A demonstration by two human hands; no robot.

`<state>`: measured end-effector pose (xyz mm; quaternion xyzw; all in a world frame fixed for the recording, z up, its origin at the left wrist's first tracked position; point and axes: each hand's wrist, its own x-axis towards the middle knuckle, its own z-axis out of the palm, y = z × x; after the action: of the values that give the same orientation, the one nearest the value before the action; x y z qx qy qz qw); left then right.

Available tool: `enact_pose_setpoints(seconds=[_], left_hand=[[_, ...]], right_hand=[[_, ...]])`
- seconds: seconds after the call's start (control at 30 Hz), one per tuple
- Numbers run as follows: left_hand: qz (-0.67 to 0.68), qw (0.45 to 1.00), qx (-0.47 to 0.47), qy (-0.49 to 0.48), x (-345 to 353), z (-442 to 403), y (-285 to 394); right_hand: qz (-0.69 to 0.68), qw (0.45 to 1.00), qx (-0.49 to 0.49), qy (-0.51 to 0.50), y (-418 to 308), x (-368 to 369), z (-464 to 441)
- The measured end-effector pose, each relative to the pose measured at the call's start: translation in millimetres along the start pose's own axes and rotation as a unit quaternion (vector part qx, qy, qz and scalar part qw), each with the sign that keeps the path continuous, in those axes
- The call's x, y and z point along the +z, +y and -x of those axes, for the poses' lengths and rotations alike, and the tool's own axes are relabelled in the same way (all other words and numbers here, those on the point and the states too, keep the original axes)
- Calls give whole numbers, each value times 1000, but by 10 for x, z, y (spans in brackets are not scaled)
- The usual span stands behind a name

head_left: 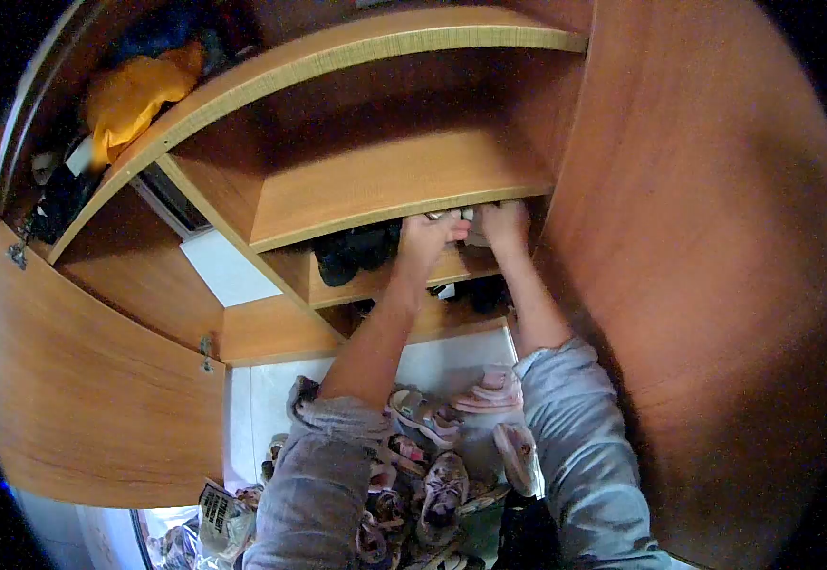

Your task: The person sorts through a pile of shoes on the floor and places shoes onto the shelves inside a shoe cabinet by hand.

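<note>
Both hands reach into a lower compartment of the wooden shoe cabinet (404,180), just under the edge of a shelf. My left hand (426,239) has its fingers curled at a pale shoe (475,234), mostly hidden by the hands and the shelf edge. On the shoe's other side my right hand (503,228) is closed against it, its fingertips out of sight. Left of my left hand, dark shoes (352,255) stand on the same level. More dark shoes (480,294) show on the level below.
An open door (100,370) stands at the left, and a large wooden panel (708,237) rises at the right. Many loose shoes, among them a pink shoe (490,392) and a sneaker (443,494), lie on the floor beneath my arms. An orange bag (138,100) sits upper left.
</note>
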<state>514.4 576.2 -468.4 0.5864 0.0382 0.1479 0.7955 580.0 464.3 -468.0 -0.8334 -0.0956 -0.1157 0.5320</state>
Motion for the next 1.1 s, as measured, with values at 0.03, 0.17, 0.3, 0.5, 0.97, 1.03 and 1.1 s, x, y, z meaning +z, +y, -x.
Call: enact_pose_setpoints(seconds=[0.03,0.17,0.3,0.5,0.97,1.03,1.1], left_hand=[[-10,1000,-4,7,5,-39,-16],[-70,997,10,37,127,-64,-107],[-119,984,100,87,183,261,66],[-113,984,25,135,-321,1313,-299],[-32,895,-254,366,-710,5107,-838],[-61,906,-217,359,-638,5358,-828],[-139,931,-137,308,-535,5531,-797]], right_hand=[[-17,1000,-14,0,57,26,-89],[28,1000,8,-6,-82,-122,41],[-154,980,-52,114,3,-33,452],[-45,998,-25,23,379,26,1479],[347,730,-108,-578,427,-344,3860],[341,736,-46,-583,575,-453,4341],[292,850,-69,-433,666,-647,4877]])
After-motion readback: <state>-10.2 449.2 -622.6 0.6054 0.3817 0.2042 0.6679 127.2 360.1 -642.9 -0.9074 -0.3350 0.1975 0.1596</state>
